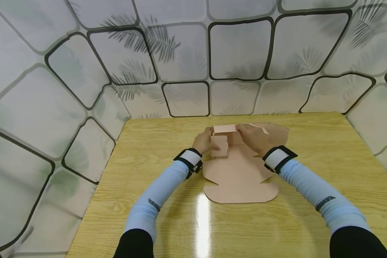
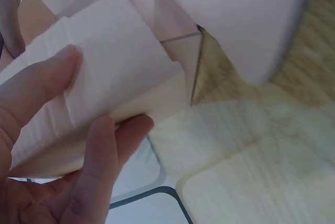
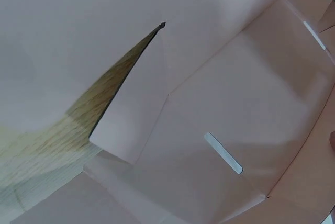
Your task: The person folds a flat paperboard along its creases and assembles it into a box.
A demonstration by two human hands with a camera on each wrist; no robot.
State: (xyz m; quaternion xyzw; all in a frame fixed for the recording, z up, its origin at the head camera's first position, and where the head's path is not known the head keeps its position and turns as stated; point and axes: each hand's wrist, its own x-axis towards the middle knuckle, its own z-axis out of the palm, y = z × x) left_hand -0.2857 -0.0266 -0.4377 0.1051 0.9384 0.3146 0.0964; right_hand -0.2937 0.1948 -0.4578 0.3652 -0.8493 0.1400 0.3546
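A pinkish-brown cardboard box blank (image 1: pixel 240 170), partly folded, lies near the table's far edge with its notched front panel flat toward me. My left hand (image 1: pixel 204 142) holds its raised left corner; in the left wrist view the thumb (image 2: pixel 49 82) presses on a folded flap (image 2: pixel 112 51) and the fingers lie beneath it. My right hand (image 1: pixel 253 139) grips the upright back panel (image 1: pixel 225 129) from above, near its right part. The right wrist view shows a panel with a narrow slot (image 3: pixel 223 153) and a small angled tab (image 3: pixel 133 103).
The blank rests on a wood-grain table (image 1: pixel 154 150). Another cardboard panel (image 1: pixel 277 133) spreads out behind my right hand. A patterned wall covering (image 1: pixel 187 98) with black outlines rises right behind the table and along its left side.
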